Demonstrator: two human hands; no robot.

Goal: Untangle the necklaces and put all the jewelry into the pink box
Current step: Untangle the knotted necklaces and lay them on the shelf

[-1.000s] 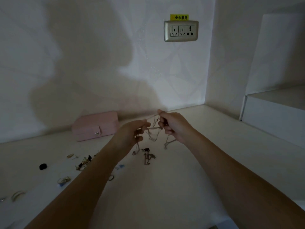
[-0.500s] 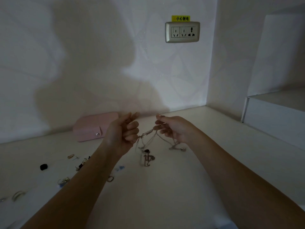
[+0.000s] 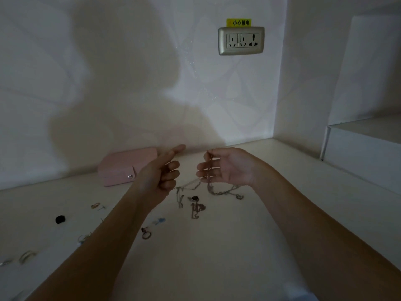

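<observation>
The tangled necklaces (image 3: 219,191) hang from a thumb-and-forefinger pinch of the right hand (image 3: 230,168), their loops on the table (image 3: 217,257) just below it. One strand runs to the left hand (image 3: 158,177), whose fingers are curled; whether they grip it I cannot tell. The box (image 3: 123,168) lies closed just left of that hand.

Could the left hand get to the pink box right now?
Probably yes: the closed pink box lies on the table just beyond the left hand, nothing between them, though its curled fingers seem to hold a necklace.

One head-worn wide-angle view looks forward and down at the near tabletop (image 3: 217,268) and wall (image 3: 130,83).
</observation>
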